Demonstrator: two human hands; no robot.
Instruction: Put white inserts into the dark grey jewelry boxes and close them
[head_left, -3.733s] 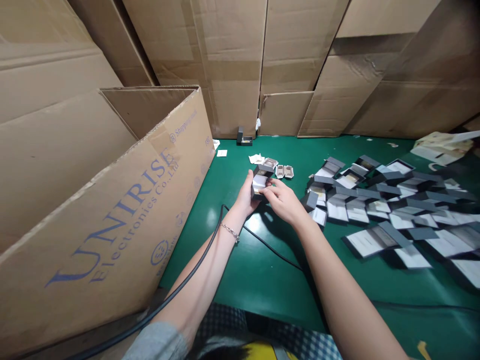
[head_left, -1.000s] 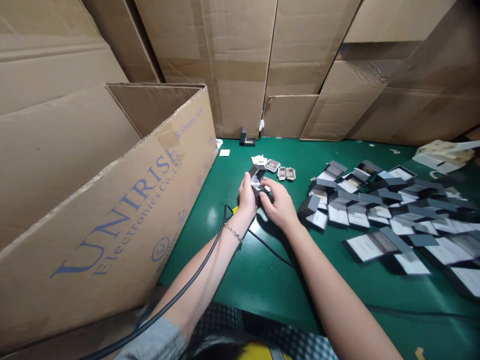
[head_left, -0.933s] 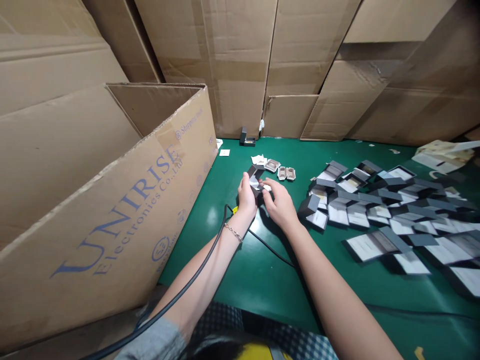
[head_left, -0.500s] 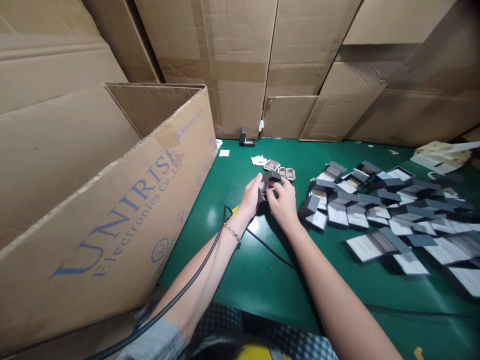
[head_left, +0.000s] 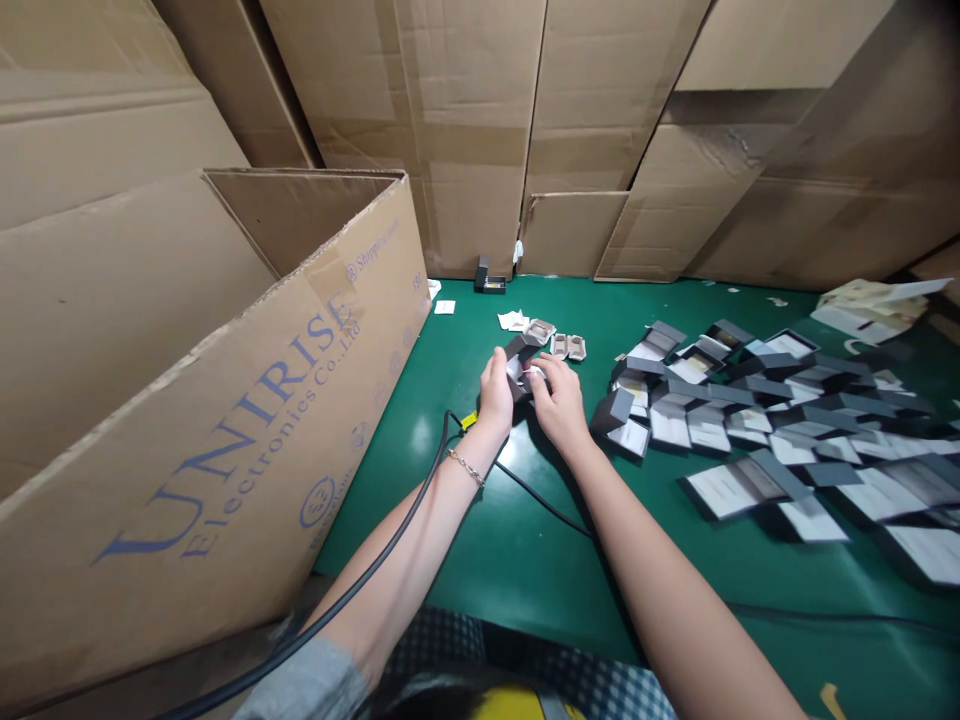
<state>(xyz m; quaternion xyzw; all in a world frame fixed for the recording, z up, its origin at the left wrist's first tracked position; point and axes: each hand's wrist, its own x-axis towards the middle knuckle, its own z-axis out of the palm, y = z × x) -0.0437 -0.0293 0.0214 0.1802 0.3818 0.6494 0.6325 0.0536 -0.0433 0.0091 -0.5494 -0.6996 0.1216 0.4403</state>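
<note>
A small dark grey hinged box [head_left: 520,359] with a pale lining is held between both hands over the green table [head_left: 525,540]. My left hand [head_left: 495,390] grips its left side, fingers curled round it. My right hand [head_left: 559,398] pinches the box's right side with thumb and fingertips. The lid is partly raised. A bracelet hangs on my left wrist.
Several open grey boxes with white inserts [head_left: 750,420] lie spread to the right. Small pale inserts [head_left: 559,343] lie just beyond the hands. A large open cardboard carton [head_left: 225,400] stands at left, more cartons [head_left: 525,130] wall the back. A black cable [head_left: 420,520] runs under my left arm.
Both hands have kept hold of the box, turning it and working its lid; in the last half second they shifted slightly left and away from me.
</note>
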